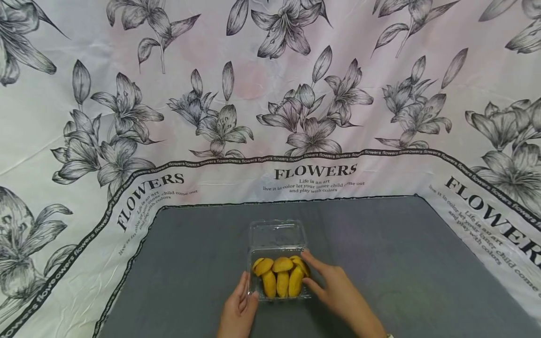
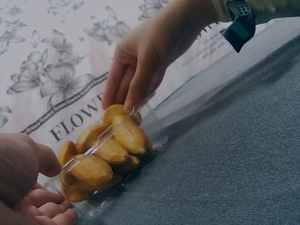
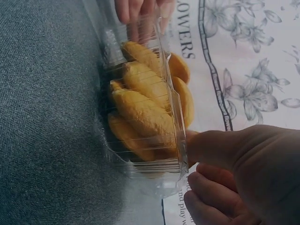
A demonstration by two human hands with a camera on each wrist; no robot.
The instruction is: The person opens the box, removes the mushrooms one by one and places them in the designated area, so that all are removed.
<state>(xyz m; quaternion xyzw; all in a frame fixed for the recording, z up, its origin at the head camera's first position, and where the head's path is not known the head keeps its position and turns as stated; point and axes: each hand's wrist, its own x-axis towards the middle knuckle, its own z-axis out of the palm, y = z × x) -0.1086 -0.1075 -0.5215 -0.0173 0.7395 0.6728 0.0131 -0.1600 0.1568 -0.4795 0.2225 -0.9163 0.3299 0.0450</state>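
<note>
Clear plastic box (image 1: 276, 234) of yellow biscuits (image 1: 281, 277) sits near the table's (image 1: 401, 263) front edge; left hand (image 1: 237, 312) and right hand (image 1: 336, 288) each pinch one side, fingers curled.

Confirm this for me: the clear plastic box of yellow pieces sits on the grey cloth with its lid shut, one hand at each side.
Not quite: the lid is open, folded back behind the clear plastic box, as the head view shows. Otherwise right: it sits on the grey cloth, left hand and right hand at its sides.
</note>
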